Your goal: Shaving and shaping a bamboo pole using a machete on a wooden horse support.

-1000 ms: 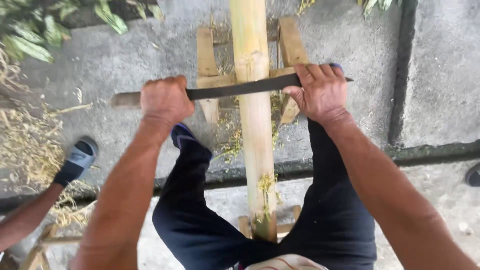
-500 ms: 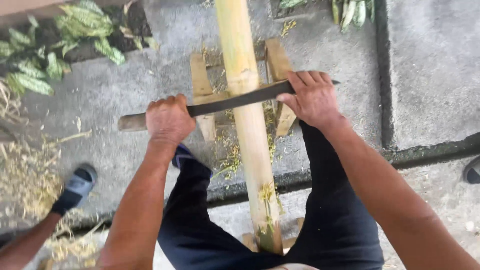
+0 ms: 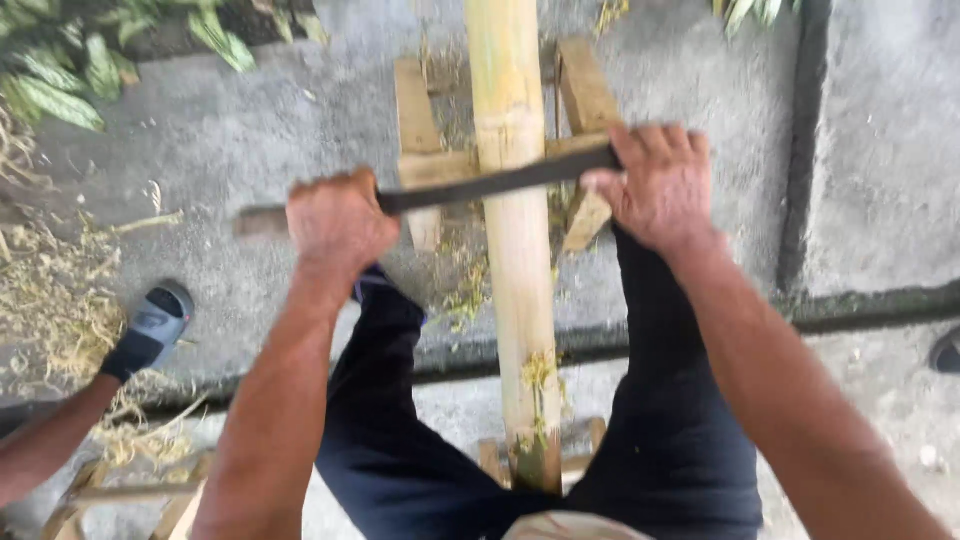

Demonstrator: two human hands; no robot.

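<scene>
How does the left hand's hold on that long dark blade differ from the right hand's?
The left hand closes in a fist around the wooden handle end, left of the bamboo pole; the right hand presses over the far end of the dark blade, fingers draped across it, right of the pole. The left hand sits slightly lower. Both grip the same blade, which lies across the pole.

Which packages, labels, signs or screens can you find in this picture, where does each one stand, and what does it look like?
None are in view: no package, label, sign or screen.
The left hand and right hand hold a long dark metal blade across a pale yellow bamboo pole on a wooden frame, above grey concrete ground.
</scene>
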